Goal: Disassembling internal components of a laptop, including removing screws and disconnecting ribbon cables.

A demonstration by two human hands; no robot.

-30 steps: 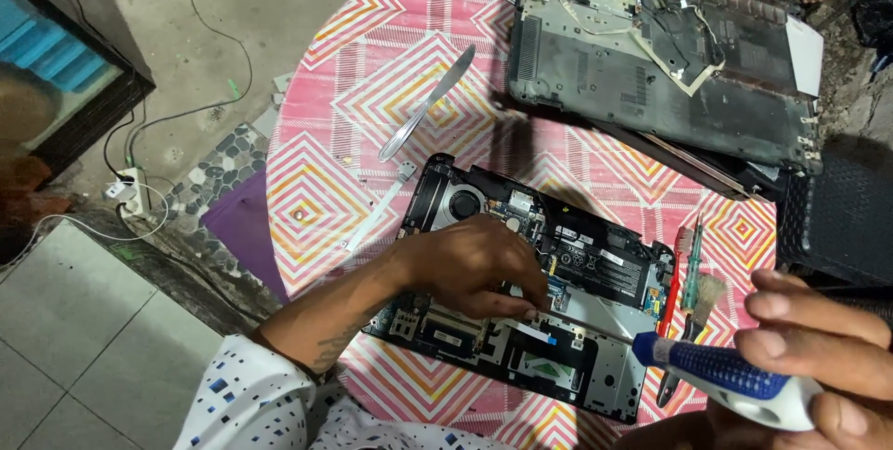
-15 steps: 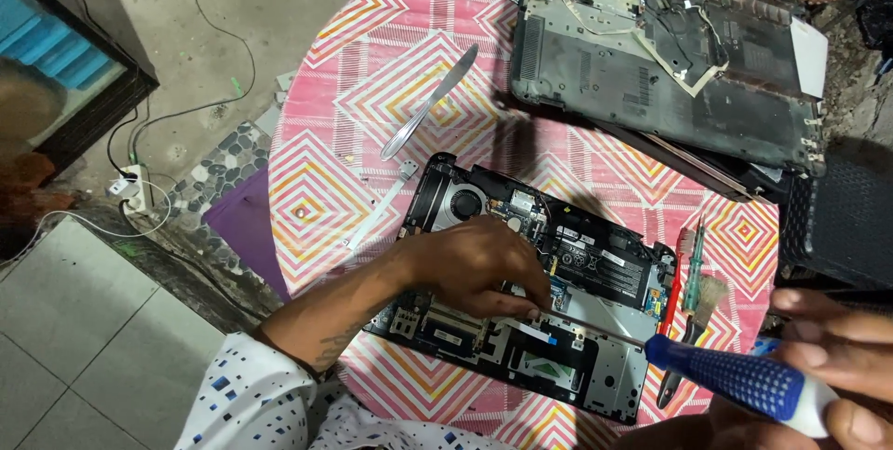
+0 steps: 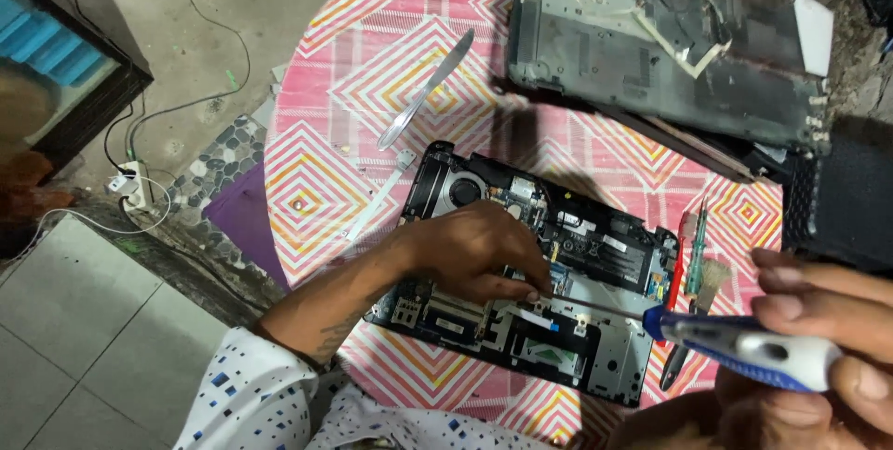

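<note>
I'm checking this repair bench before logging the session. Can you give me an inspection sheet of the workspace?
Surface: round table under a pink patterned cloth.
Job's things: opened laptop base, fan and boards exposed; blue and white screwdriver, its shaft reaching over the base.
Clutter: table knife; second opened laptop shell; small brush and slim tools at the base's right end.
Hands: left hand rests on the base, fingertips at the screwdriver tip; right hand grips the screwdriver handle.
Cables: power strip with white leads on the floor.
Surroundings: concrete and tiled floor; dark cabinet at left.
</note>
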